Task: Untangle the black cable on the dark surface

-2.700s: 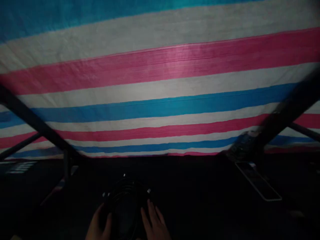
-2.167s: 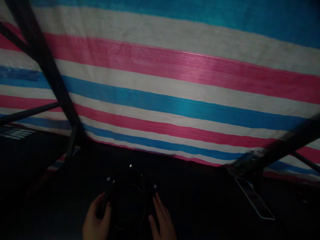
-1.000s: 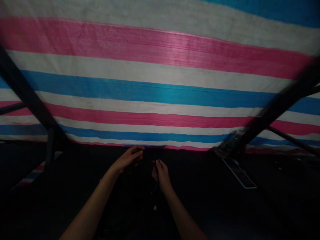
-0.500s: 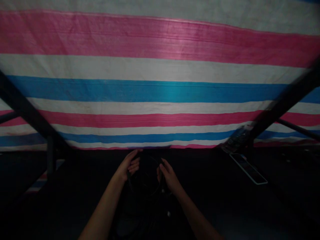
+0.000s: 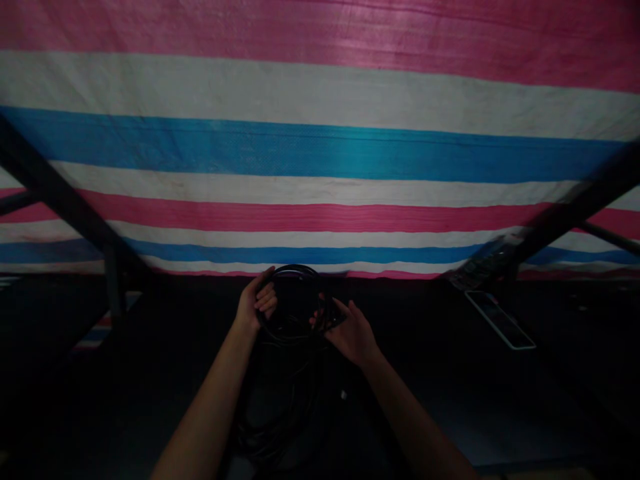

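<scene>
A black cable [image 5: 295, 267] forms a round coil in front of me, held up between both hands. My left hand [image 5: 257, 303] is closed around the coil's left side, fingers curled in. On the opposite side, my right hand [image 5: 354, 332] grips several strands of it, with fingertips showing through the loop and the thumb apart. What looks like a dark cable end or plug lies by the right fingers, too dim to make out. More loops of loose cable [image 5: 265, 433] hang or lie below, between my forearms.
A phone with a pale edge [image 5: 500, 321] lies at right, beside a clear plastic package [image 5: 485, 262]. Dark slanting bars stand at left [image 5: 65, 193] and right [image 5: 575, 207]. A striped sheet [image 5: 320, 153] hangs behind the dark surface. A small white object [image 5: 343, 395] shows below my right hand.
The coil has been raised and its top now shows against the striped sheet. My right hand has turned and shifted right, its thumb coming away from the cable. The view has tilted slightly down.
</scene>
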A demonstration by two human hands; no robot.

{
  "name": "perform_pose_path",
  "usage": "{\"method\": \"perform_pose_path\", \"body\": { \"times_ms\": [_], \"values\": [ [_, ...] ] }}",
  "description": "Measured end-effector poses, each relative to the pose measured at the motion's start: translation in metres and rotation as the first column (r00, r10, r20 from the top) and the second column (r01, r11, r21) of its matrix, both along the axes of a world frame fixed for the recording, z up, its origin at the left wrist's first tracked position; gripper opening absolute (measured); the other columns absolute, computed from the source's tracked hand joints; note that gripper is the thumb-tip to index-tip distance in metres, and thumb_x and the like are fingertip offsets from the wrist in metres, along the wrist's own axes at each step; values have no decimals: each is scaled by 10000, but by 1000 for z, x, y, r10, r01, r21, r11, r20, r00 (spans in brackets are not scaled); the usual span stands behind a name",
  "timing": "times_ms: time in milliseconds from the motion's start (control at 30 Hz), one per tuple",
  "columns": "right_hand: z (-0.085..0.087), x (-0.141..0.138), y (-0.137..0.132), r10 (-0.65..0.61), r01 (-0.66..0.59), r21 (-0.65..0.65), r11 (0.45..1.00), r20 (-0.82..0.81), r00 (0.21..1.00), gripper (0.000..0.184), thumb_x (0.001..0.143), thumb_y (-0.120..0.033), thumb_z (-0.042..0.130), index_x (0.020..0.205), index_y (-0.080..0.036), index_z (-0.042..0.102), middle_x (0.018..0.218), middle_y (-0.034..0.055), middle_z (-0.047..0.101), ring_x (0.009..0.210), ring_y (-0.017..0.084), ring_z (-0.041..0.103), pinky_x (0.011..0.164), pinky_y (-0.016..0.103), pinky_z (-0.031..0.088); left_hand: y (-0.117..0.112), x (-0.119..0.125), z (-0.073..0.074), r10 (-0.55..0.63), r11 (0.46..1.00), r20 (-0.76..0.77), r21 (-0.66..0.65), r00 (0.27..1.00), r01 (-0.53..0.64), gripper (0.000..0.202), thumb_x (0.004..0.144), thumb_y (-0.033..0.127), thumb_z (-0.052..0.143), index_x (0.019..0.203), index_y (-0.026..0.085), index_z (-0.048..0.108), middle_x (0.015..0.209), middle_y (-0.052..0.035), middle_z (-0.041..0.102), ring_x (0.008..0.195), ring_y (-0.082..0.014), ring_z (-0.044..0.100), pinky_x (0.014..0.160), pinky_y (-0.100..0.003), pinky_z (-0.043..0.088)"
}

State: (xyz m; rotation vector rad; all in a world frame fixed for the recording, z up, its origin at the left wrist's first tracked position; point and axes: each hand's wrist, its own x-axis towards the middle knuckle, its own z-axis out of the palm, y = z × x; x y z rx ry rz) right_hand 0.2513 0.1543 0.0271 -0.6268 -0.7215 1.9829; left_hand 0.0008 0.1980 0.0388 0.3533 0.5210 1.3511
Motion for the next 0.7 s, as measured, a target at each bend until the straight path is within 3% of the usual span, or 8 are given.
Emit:
{"method": "perform_pose_path", "body": {
  "times_ms": [100,200,333,433,567,700],
  "values": [
    [-4,-5,0,-37,35,35,999,62,997,576,808,-590,744,1238,-220,641,1014,86,773,1012,297,746,942,459,523,0,5,0,0,1000,-48,9,999,0,175,981,217,583,1136,155,633,473,126,342,312,-41,302,330,-143,249],
    [-12,-9,1,-168,151,99,984,193,967,484,770,-457,826,1149,-204,664,973,74,768,856,251,758,790,381,557,0,10,0,-6,1000,-110,25,994,9,278,898,208,706,1159,164,621,508,126,386,342,-36,346,366,-140,286],
    [-19,-9,5,-308,227,254,940,349,885,388,789,-442,809,1060,-188,695,960,64,758,774,210,739,686,314,550,-2,15,1,-26,998,-165,58,986,36,397,814,135,764,1182,170,620,540,121,424,361,-29,355,382,-132,283],
    [-17,-5,5,-270,165,291,942,370,889,391,854,-456,744,1137,-193,677,805,20,739,658,182,709,625,291,529,-4,16,2,-54,994,-179,78,982,69,382,823,135,745,1186,164,630,537,124,401,343,-15,281,380,-133,260],
    [-13,1,3,-111,27,236,971,350,930,443,869,-432,723,1230,-194,630,658,-35,690,551,172,672,553,274,496,-6,16,3,-99,989,-191,88,977,118,343,869,225,719,1192,156,625,549,106,418,358,-23,289,399,-147,287],
    [-10,5,4,-45,-20,188,982,337,940,294,794,-349,808,983,-165,676,624,-10,693,590,202,697,584,289,495,-8,18,5,-126,983,-216,104,968,151,361,884,267,706,1214,155,610,582,68,495,400,-51,381,435,-169,339]
  ]
}}
